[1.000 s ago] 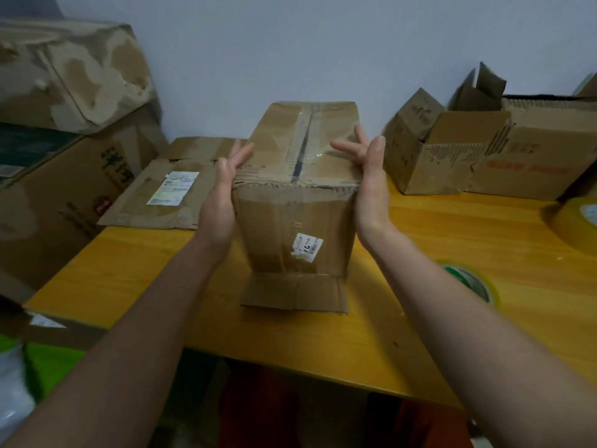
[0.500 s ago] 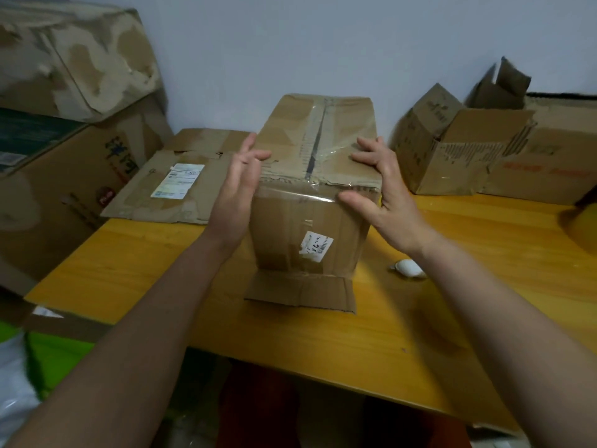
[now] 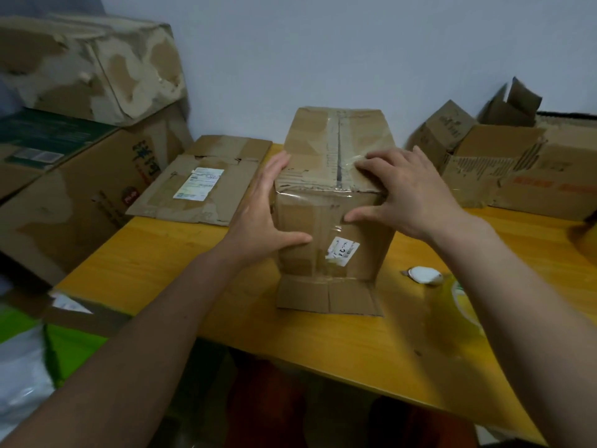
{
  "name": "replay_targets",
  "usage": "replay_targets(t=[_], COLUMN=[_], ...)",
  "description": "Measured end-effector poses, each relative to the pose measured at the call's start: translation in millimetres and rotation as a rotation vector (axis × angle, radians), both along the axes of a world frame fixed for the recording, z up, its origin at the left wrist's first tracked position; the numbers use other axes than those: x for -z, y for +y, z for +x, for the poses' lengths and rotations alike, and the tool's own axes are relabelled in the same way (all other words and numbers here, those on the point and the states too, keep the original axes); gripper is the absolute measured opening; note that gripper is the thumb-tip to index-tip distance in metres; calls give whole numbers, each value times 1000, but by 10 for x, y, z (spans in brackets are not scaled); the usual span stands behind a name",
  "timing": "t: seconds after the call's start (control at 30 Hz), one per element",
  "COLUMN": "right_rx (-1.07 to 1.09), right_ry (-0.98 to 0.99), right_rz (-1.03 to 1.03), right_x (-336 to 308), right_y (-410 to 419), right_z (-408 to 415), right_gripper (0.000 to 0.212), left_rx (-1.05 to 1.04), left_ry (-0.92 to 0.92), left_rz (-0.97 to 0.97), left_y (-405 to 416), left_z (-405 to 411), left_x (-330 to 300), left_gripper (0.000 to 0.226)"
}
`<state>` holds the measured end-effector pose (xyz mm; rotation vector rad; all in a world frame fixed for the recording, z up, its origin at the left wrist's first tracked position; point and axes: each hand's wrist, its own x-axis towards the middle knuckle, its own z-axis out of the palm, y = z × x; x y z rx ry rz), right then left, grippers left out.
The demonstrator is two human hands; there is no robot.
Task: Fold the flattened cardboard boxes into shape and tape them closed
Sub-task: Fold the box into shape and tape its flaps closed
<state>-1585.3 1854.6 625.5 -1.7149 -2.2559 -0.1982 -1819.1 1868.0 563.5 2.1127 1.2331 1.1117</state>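
A brown cardboard box (image 3: 336, 221) stands folded into shape in the middle of the yellow table (image 3: 193, 270). Clear tape runs along its top seam and down its near face, and a loose flap juts out at its base. My left hand (image 3: 261, 211) presses flat against the box's left side, thumb across the near face. My right hand (image 3: 407, 192) lies over the top right front corner, fingers spread on the taped top and thumb on the near face. A flattened cardboard box (image 3: 206, 179) with a white label lies at the back left of the table.
A yellowish tape roll (image 3: 462, 302) and a small white object (image 3: 423, 274) sit right of the box. Open cardboard boxes (image 3: 504, 166) stand at the back right. Large stacked cartons (image 3: 74, 130) rise left of the table. A white wall is behind.
My right hand has slid further over the top corner of the box and its thumb now lies on the near face. My left hand has dropped lower along the box's left side.
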Motion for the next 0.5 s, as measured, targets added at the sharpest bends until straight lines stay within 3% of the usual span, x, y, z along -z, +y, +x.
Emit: replay_targets(t=[0.13,0.3,0.4,0.5], right_rx=[128,118,70,23], right_ry=[-109,-183,-116,-81], right_rz=[121,3,-59,-35], right_x=[38,-8,-70,-68], right_y=[26,89,110,126], right_z=[-423,-395,-517,-698], right_gripper=[109,100,109,101], left_rx=[23,92,98,87], left_ry=[32,168,164,126], left_rz=[-16,41,20,20], left_y=[16,71,78,89], left_z=[-66,-225,-282,-309], left_x=[-6,-93,-108,-81], left_gripper=[126,107,101,103])
